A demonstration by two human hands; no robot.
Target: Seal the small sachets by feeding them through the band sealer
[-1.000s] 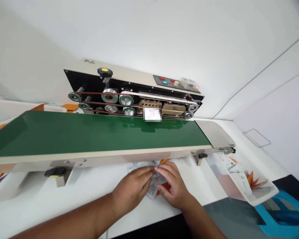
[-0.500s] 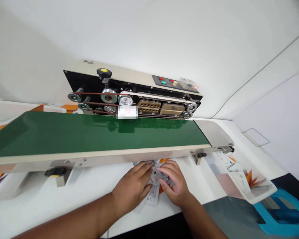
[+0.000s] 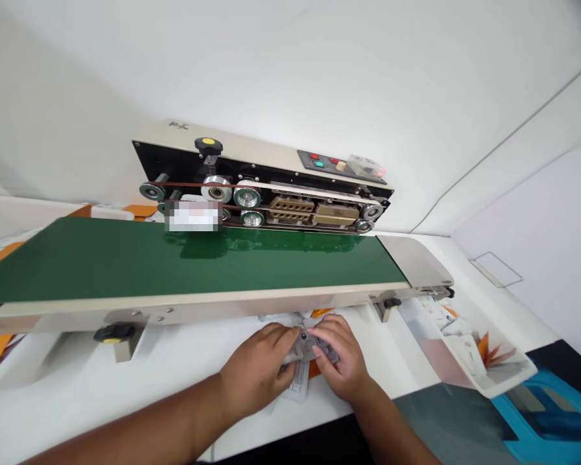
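Observation:
Below the front edge of a band sealer (image 3: pixel 290 161), both hands are at a small pile of printed packets. My left hand (image 3: pixel 256 365) has its fingers closed on the left side of a grey printed packet (image 3: pixel 307 343). On the packet's right side, my right hand (image 3: pixel 341 361) pinches between thumb and fingers. Under them lie another printed packet (image 3: pixel 299 384) and a bit of orange packet (image 3: pixel 314 369), partly covered by the hands. A blurred-out white packet (image 3: pixel 193 216) hangs at the sealer's rollers, above the green conveyor belt (image 3: pixel 126 265).
A white bin (image 3: pixel 508 381) of packets stands right of the hands, beside a blue plastic stool (image 3: pixel 547 413). More orange and white packets lie behind and below the conveyor's left end. Black knobs (image 3: pixel 113 334) stick out under the conveyor's front edge.
The white packet at the sealer has travelled left along the rollers. My left hand has shifted slightly right over the grey packet; my right hand stays nearly in place.

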